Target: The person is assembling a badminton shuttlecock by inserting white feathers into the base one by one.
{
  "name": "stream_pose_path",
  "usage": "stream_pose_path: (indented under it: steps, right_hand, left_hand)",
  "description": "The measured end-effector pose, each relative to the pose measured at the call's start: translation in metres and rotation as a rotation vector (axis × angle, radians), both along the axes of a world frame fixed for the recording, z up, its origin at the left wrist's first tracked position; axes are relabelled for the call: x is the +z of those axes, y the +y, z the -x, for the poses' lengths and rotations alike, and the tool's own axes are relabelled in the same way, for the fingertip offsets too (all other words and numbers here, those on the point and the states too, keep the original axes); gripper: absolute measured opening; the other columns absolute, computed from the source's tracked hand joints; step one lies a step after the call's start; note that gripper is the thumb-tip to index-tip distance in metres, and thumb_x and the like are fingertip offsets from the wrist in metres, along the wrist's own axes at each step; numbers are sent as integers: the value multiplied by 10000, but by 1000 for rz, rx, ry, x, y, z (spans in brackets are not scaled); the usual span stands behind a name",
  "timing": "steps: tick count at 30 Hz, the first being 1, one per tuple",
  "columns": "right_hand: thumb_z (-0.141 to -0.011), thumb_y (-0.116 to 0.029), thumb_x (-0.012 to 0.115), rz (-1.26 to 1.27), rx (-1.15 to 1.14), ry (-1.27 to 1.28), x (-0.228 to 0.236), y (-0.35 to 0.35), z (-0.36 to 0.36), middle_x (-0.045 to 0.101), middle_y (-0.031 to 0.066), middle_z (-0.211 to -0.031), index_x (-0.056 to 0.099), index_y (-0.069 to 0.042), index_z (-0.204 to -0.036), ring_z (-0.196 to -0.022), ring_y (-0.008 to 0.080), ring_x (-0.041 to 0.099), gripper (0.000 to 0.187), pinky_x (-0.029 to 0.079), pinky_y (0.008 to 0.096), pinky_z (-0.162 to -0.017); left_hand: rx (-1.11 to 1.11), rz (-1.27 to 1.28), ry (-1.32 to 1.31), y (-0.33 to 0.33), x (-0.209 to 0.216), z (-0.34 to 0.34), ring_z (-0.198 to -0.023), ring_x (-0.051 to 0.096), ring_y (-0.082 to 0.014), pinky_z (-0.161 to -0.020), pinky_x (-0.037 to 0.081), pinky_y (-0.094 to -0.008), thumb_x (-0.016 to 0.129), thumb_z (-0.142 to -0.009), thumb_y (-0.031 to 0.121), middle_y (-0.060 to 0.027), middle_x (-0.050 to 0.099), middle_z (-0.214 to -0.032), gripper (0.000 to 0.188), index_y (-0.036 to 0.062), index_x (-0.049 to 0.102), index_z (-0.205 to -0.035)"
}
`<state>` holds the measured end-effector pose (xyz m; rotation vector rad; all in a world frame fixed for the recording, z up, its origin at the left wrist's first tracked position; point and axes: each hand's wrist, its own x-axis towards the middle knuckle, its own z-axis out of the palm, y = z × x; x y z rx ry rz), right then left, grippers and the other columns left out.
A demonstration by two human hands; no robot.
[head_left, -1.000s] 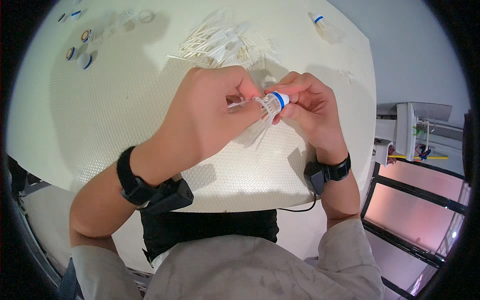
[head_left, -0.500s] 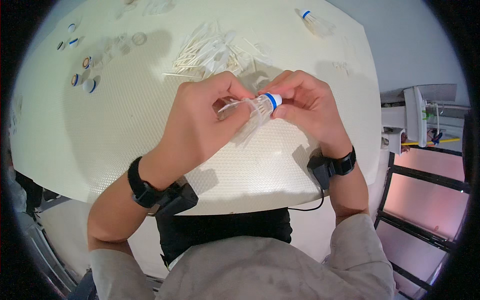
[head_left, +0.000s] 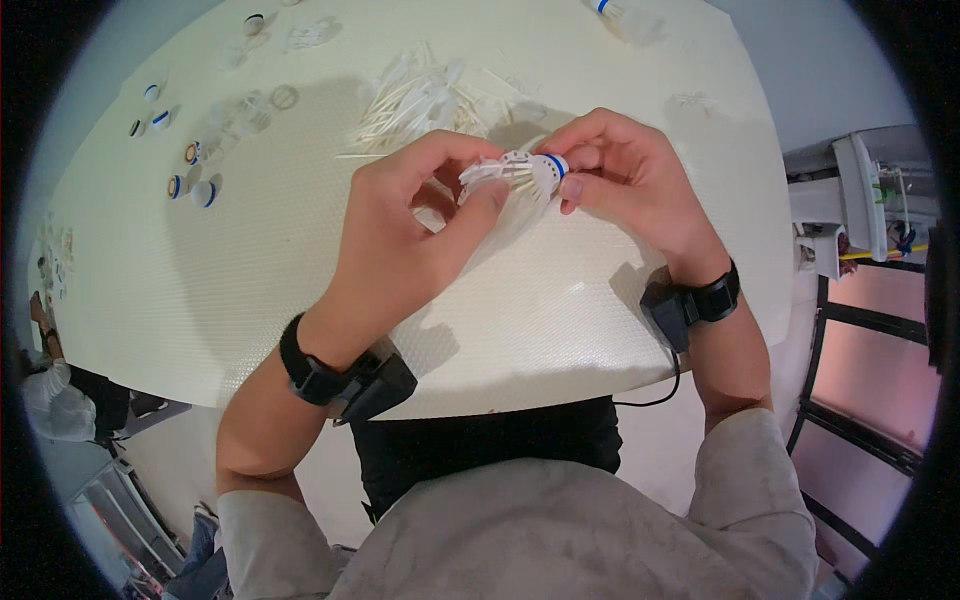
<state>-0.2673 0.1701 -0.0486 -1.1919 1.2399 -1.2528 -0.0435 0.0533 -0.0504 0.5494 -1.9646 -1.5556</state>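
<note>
Between my hands, above the table, a shuttlecock lies on its side with its white, blue-banded head to the right. My right hand pinches that head between thumb and fingers. At the skirt end, the thumb and fingers of my left hand close on the white feathers, hiding part of them. Small holes or dots show along the skirt pieces. Just beyond my hands lies a loose pile of white feathers with pale shafts.
Several loose shuttlecock heads sit at the left, beside clear plastic skirt pieces and a clear ring. Another blue-banded shuttlecock lies at the far right of the white textured table. Another person is at the far left edge.
The shuttlecock has turned so its head points more squarely right, and the dotted skirt pieces now show. My fingers have shifted on it. The whole view has moved slightly.
</note>
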Motion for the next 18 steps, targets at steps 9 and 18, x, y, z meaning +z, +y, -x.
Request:
stream_pose_path:
  steps: [9, 18]
  right_hand:
    - [-987, -32, 679, 6, -14, 21, -3, -2, 2, 750, 106, -1049, 631, 12, -1223, -929, 144, 730, 245, 582, 265, -775]
    - [-988, -47, 688, 29, 21, 48, -5, -1, 6, 731, 71, -998, 635, 6, -1224, -907, 129, 720, 247, 584, 258, -767]
  left_hand:
    - [-131, -436, -24, -14, 9, -6, -894, 623, -152, -765, 498, -296, 474, -1070, 336, -99, 711, -1072, 476, -50, 652, -1283]
    - [-118, -416, -75, -11, 9, -3, -874, 614, -152, -738, 489, -308, 460, -1086, 342, -101, 710, -1056, 470, -50, 661, -1253]
